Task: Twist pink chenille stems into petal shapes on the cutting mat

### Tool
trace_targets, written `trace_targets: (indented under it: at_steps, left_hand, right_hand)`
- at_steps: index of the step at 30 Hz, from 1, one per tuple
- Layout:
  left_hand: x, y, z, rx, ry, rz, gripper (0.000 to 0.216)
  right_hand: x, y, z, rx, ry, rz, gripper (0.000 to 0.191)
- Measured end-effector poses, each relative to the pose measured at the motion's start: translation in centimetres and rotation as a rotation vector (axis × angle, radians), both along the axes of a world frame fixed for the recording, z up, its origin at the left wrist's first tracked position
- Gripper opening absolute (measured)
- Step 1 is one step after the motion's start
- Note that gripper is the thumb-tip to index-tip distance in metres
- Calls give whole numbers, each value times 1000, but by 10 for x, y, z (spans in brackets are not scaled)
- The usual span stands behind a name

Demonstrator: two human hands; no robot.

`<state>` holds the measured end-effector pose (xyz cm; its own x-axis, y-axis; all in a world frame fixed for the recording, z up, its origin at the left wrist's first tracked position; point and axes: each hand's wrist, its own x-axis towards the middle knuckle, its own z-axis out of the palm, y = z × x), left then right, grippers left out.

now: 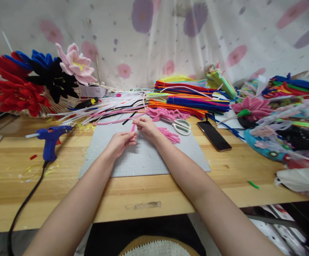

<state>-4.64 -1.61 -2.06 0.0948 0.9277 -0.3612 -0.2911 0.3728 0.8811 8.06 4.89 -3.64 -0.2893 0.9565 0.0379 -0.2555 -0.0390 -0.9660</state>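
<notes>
Over the grey cutting mat, my left hand and my right hand are close together. A short pink pipe cleaner runs between them, its lower end pinched by the left fingers and its upper end by the right. Just beyond my right hand lies a heap of bent pink pipe cleaners. Beside my right wrist, cut pink pipe cleaner pieces lie in a bunch, partly hidden by the forearm. White-handled scissors rest to their right, blades partly covered.
A blue glue gun with a cord stands at left. Fuzzy flowers fill the back left. Bundles of coloured pipe cleaners line the back. A phone lies right of the mat, and a pink flower sits farther right.
</notes>
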Motion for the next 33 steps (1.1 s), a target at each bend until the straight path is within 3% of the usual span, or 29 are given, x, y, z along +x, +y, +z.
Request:
trace_targets:
  at_steps: [4,11,15,27,33]
  left_hand:
    - [2,-1,-6,101,113,81,11]
    - [4,-3,-9,177,167,-52,29]
    - [2,-4,-10,219,204,-59,39]
    - [-2,1,-12,213,272,110,33]
    - [-1,-1,-9,174,115,-1,31]
  right_hand:
    - [5,-8,5,32,-103,86,29]
    - [8,-5,9,158,-206,88,25]
    - [8,-2,8,207,-212,86,26]
    - [6,-6,6,208,-181,85,28]
    - [6,-10,5,179,-227,168,29]
